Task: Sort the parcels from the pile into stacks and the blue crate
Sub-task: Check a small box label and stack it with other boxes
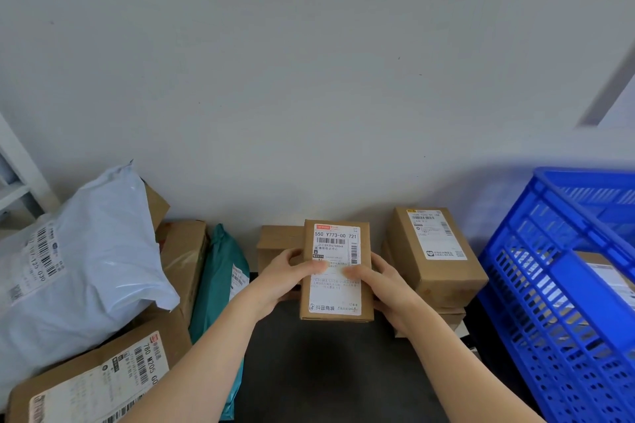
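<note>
Two-handed grip: your left hand (287, 273) and right hand (381, 280) clasp a labelled parcel (336, 288) by its sides, over the far middle of the tabletop (326, 371). Left lies the pile (86, 251); right stands the blue crate (549, 285); a box stack (433, 251) sits between parcel and crate. You seem to be reading the label (335, 240); next, choose stack or crate.
</note>
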Available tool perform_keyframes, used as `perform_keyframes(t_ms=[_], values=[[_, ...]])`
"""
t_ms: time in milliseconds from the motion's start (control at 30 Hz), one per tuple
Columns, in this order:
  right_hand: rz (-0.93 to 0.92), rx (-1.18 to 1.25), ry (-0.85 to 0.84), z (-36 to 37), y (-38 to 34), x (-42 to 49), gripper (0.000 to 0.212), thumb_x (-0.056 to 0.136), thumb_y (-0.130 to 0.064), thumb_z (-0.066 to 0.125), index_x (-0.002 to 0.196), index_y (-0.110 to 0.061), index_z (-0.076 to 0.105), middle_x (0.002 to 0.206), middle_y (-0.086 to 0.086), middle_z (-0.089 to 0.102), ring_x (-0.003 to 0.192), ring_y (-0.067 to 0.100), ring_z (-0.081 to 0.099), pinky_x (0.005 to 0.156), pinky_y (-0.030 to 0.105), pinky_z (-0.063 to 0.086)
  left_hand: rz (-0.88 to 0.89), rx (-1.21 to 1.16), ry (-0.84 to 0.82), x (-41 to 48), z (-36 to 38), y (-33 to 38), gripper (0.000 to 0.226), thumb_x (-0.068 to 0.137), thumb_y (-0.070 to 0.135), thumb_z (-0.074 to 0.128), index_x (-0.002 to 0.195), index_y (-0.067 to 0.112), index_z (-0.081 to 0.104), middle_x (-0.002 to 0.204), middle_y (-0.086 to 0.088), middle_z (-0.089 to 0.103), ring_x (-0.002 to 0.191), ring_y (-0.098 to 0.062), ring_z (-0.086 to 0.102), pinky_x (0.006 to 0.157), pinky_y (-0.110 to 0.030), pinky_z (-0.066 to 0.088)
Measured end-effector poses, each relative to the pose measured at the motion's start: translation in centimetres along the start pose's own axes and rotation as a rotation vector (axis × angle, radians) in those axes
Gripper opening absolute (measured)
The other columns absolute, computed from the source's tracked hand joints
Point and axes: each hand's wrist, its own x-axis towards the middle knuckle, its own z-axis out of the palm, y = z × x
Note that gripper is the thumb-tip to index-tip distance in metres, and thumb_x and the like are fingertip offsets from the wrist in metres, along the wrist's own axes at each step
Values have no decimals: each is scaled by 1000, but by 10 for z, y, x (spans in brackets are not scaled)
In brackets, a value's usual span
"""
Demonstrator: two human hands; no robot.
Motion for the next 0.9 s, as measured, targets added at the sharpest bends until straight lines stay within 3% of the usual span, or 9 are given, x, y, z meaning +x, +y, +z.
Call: perform_keyframes(t_ms=[67, 133, 267, 367, 467, 567, 700, 800, 900], values=[[-12, -36, -12, 1, -2, -3, 59, 88, -20, 68, 140, -28, 39, 118, -2, 64, 98, 16, 65, 65, 25, 52, 10, 45, 5, 1, -1, 0, 69, 78, 32, 77, 137, 24, 41, 121, 3, 63, 110, -16, 60, 99, -44, 49], [-19, -33, -27, 1, -4, -5, 49, 91, -21, 64, 135, -29, 44, 117, -3, 64, 99, 15, 63, 66, 26, 50, 22, 82, 1, 0, -1, 0, 71, 77, 29, 79, 137, 25, 41, 124, 4, 61, 112, -16, 59, 99, -41, 49], [-4, 6, -50, 1, -8, -7, 35, 92, -38, 58, 126, -32, 49, 117, -6, 59, 102, 16, 56, 88, 41, 45, 52, 164, 6, -2, -2, 4, 81, 74, 19, 81, 140, 28, 35, 129, 7, 55, 114, -12, 53, 101, -37, 45], [47, 70, -38, 1, -8, -3, 51, 84, -59, 53, 128, -36, 41, 123, -8, 49, 120, 27, 47, 103, 52, 38, 75, 218, -16, -3, -2, 7, 92, 73, 8, 80, 145, 30, 27, 131, 8, 50, 114, -12, 48, 98, -34, 42], [84, 132, -7, 3, -8, 1, 66, 82, -66, 51, 139, -36, 33, 137, -1, 44, 130, 33, 43, 105, 55, 37, 96, 212, -38, -3, -1, 11, 94, 73, 5, 80, 144, 34, 26, 137, 6, 48, 116, -14, 49, 98, -36, 43], [95, 135, 20, 5, -9, 2, 61, 87, -62, 50, 137, -31, 36, 130, 7, 52, 116, 30, 52, 102, 55, 42, 112, 74, -87, -4, 4, 16, 87, 66, 35, 82, 136, 42, 30, 125, 9, 54, 112, -13, 53, 101, -42, 43], [66, 97, 46, 11, -16, 4, 43, 96, -49, 44, 136, -33, 42, 124, 6, 57, 110, 28, 55, 99, 56, 43, 76, -61, -98, -3, 10, 22, 77, 66, 70, 67, 130, 41, 36, 121, 9, 56, 113, -14, 50, 107, -47, 33], [31, 61, 56, 15, -21, 3, 34, 99, -42, 42, 132, -35, 44, 118, 6, 58, 107, 27, 55, 96, 52, 45, 61, -96, -55, 0, 13, 23, 47, 86, 54, 54, 126, 36, 38, 115, 0, 59, 108, -18, 54, 101, -42, 37], [33, 30, 76, 15, -22, 4, 32, 99, -39, 42, 131, -34, 43, 116, 7, 58, 105, 26, 55, 91, 47, 46, 51, -106, -61, 1, 15, 20, 30, 96, 41, 48, 124, 36, 38, 114, -6, 59, 106, -21, 56, 102, -44, 38]])
